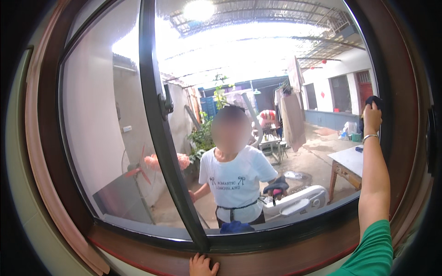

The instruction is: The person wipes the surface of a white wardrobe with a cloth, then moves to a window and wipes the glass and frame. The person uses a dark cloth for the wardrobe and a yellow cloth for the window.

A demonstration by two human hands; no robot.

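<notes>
At the right edge of the window, my right hand [372, 119] presses a dark cloth [373, 100] to the pane beside the black frame [386, 151]. A metal bangle circles that wrist, below which a green sleeve shows. My left hand [202, 266] rests on the brown window sill [269, 260] at the bottom, its fingers spread and holding nothing. Most of that hand's arm is out of view. A dark upright window bar [165, 134] with a black handle [167, 102] divides the window just above it.
Beyond the glass stands a person [234, 183] in a white T-shirt, a dark cloth [276, 186] in one hand. A blue cloth [236, 227] lies by the outer ledge. The yard holds a white basin-like object [304, 200], a table [347, 160], hanging laundry [291, 119] and a fan [138, 169].
</notes>
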